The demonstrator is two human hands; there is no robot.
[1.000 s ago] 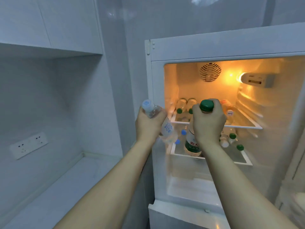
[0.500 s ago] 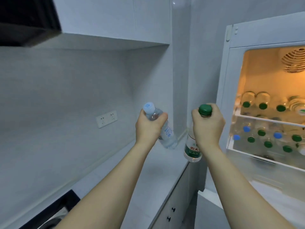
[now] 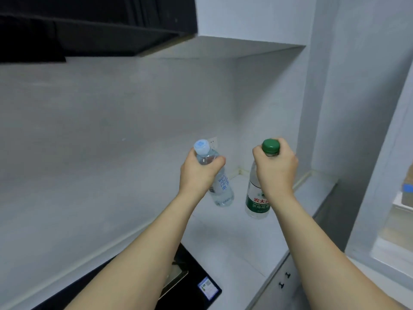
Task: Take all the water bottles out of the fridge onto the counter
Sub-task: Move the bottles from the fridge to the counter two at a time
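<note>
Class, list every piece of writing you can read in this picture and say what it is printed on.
"BON JOUR FOR 水", partly blurred: blue-capped bottle in the left hand.
"农夫", rest hidden; below it "饮用", blurred: green-capped bottle in the right hand.
Sticker on the cooktop: unreadable.

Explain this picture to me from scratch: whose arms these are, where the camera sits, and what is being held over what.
There is no machine here. A person wears one camera on the head, which looks forward and down, so the two bare arms reaching out are the wearer's own. The left hand grips a clear bottle with a pale blue cap, tilted. The right hand grips a green-capped bottle by its neck, nearly upright. Both hang above a white counter and neither rests on it yet. A black cooktop sits in the counter nearer the wearer, a dark hood hangs above, and the fridge shows at the right edge.
</note>
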